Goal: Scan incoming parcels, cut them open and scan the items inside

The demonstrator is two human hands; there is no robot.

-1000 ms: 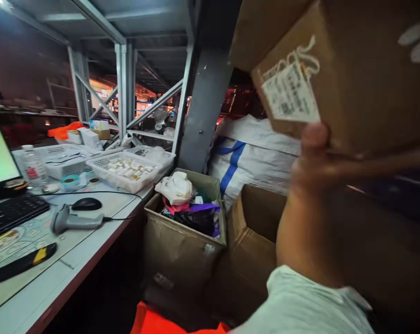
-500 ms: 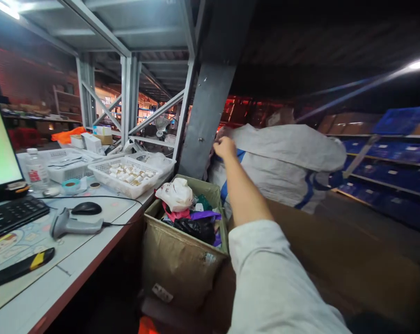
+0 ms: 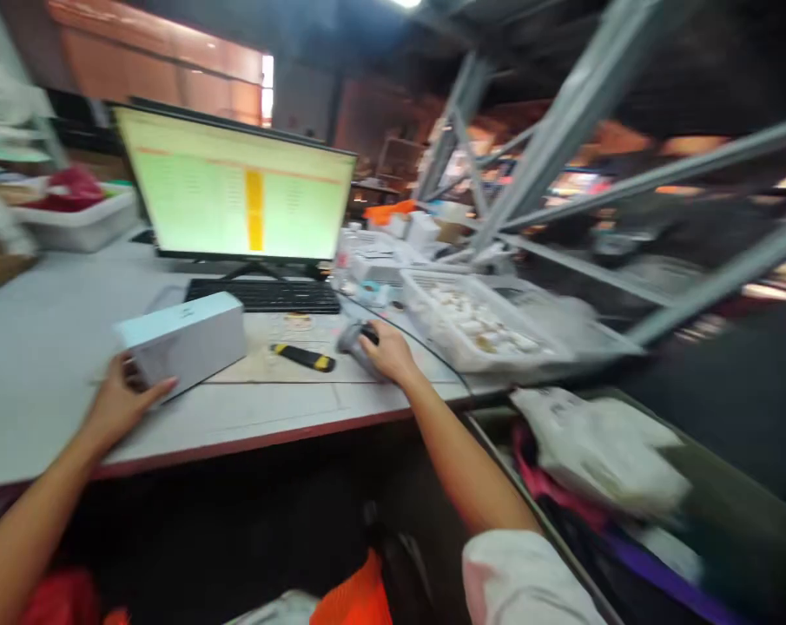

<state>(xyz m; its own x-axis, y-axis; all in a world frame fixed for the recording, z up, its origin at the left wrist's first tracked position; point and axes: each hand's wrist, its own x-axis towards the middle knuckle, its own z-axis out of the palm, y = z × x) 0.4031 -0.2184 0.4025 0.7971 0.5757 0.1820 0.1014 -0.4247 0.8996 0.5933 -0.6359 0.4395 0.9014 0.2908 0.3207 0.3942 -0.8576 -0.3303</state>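
Note:
A long white box [image 3: 190, 341] sits at the left front of the desk. My left hand [image 3: 122, 399] grips its near end, thumb along the lower front side and fingers round the end face. On the right, my right hand [image 3: 391, 351] is closed round a grey barcode scanner [image 3: 359, 350], its fingers partly hidden and blurred. A black mouse [image 3: 369, 332] shows by the fingertips. Between the hands lies a black and yellow utility knife [image 3: 302, 357] on the desk mat.
A monitor [image 3: 236, 195] and black keyboard [image 3: 268, 296] stand behind the box. To the right is a white basket [image 3: 432, 325] of small white items. A bin [image 3: 744, 486] with plastic bags stands beside the desk [image 3: 249, 415]. Another white basket [image 3: 83, 221] is at the back left.
The view has swung left from the bin to the desk. My right hand has come from beside the large white sack onto the scanner. My left hand and the box have entered view.

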